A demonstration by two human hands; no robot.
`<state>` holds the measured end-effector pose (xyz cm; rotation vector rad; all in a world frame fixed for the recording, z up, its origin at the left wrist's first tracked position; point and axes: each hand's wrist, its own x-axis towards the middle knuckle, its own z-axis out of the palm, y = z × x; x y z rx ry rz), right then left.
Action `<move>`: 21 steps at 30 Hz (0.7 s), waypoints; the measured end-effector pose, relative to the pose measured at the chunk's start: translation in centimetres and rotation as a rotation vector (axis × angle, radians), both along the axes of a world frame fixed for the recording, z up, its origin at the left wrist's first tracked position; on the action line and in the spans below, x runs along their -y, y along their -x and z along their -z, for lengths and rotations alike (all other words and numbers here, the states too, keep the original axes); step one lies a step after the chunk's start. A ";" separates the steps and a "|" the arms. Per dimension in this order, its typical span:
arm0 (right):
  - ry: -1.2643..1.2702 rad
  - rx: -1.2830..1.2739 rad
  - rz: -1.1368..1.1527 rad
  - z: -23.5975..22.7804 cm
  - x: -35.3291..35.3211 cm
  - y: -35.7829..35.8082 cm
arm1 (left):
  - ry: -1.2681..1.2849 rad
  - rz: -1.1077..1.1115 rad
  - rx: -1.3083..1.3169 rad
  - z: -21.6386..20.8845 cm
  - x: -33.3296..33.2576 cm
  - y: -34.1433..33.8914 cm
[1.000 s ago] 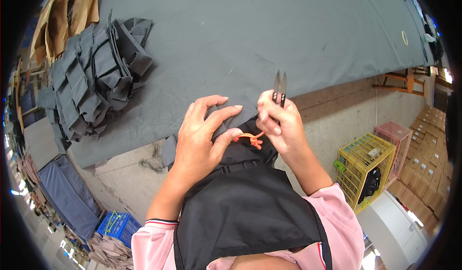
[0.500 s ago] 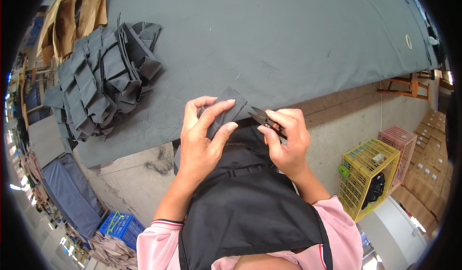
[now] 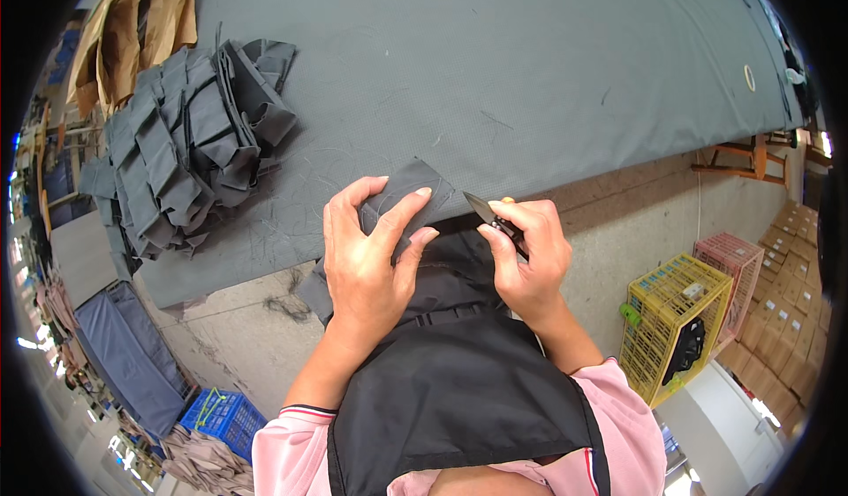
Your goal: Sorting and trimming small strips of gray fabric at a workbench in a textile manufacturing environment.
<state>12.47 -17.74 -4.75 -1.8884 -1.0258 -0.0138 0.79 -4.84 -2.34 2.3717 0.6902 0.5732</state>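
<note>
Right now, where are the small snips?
In the head view, right of centre, the snips are in the right hand, tips just right of the held grey cloth.

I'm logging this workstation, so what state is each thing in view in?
Left hand, closed on the fabric piece.
Fabric piece, raised, held by one side.
Right hand, closed around the snips.
Snips, blades together or nearly so.
Fabric pile, heaped in overlapping layers.
Table cover, spread out, strewn with loose threads.
Brown paper, creased.
Yellow crate, black item inside.
Blue crate, contents unclear.
</note>
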 end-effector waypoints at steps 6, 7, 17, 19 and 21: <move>0.006 -0.208 -0.020 0.1 -0.5 0.1 | 0.026 -0.009 0.013 0.0 0.1 0.1; 0.003 -0.207 -0.024 -0.1 -0.5 0.1 | 0.013 -0.020 0.009 0.0 0.0 0.1; 0.075 0.002 -0.019 -0.4 -0.4 0.1 | -0.055 -0.024 0.012 -0.3 -0.1 0.3; 0.070 -0.070 -0.027 -0.5 -0.5 0.2 | -0.059 -0.027 0.012 -0.3 -0.1 0.3; 0.062 -0.059 -0.031 -0.6 -0.6 0.2 | -0.056 -0.029 0.016 -0.3 -0.1 0.3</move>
